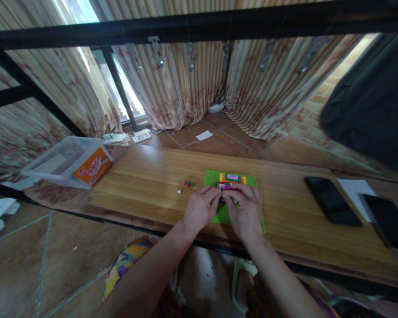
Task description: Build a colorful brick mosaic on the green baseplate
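A green studded baseplate [254, 180] lies on the wooden table, carrying a block of colourful building bricks [232, 177] in orange, red, green, pink and purple. My left hand [202, 207] reaches over the plate's left side with its fingers pinched together at the bricks. Over the right part of the plate, my right hand [245, 210] bends its fingers in to meet the left fingertips. Whatever sits between the fingertips is too small and covered to name. Several loose small bricks [189, 184] and a white piece [179, 191] lie left of the plate.
A clear plastic bin [59, 165] with an orange label stands at the table's left end. Two dark phones [333, 201] and a white paper [351, 190] lie at the right. A black metal bar [192, 27] crosses above, before the curtains [185, 84].
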`<action>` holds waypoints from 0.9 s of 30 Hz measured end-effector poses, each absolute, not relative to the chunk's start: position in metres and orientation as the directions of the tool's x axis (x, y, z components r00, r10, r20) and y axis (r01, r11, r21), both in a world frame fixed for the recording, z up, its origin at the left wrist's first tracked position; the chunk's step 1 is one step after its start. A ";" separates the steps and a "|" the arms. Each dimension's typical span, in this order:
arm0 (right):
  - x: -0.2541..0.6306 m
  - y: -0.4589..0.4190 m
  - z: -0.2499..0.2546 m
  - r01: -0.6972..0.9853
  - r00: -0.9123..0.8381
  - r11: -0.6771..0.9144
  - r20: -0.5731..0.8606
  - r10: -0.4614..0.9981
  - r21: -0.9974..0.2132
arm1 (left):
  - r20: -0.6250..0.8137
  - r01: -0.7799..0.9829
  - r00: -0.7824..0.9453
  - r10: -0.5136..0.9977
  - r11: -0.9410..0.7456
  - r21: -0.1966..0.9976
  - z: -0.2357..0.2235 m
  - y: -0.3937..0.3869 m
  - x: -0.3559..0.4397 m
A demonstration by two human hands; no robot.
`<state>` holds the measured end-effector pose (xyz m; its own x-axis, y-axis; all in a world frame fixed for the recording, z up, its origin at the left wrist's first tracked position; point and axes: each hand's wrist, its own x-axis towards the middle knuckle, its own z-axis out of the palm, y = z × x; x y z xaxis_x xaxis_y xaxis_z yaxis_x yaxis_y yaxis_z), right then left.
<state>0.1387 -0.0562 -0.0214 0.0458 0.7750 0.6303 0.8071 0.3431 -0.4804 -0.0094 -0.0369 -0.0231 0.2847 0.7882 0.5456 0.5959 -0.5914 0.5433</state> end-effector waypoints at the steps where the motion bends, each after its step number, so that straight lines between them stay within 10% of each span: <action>1: 0.139 -0.056 -0.022 0.805 0.044 0.348 0.634 0.772 -0.480 | 0.548 0.588 0.282 0.787 -0.593 0.549 -0.024 -0.037 -0.009; 16: 0.134 -0.065 -0.024 0.907 -0.080 0.334 0.676 0.733 -0.255 | 0.546 0.552 0.249 0.800 -0.581 0.598 -0.025 -0.035 -0.009; 27: 0.166 -0.057 -0.014 0.663 0.258 0.303 0.589 0.766 -0.685 | 0.480 0.575 0.198 0.855 -0.498 0.649 -0.019 -0.038 -0.017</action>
<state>0.1664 -0.0573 -0.0143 0.2580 0.7660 0.5888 0.6630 0.3029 -0.6846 -0.0168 -0.0379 -0.0193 0.1984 0.8546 0.4799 0.5748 -0.4980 0.6493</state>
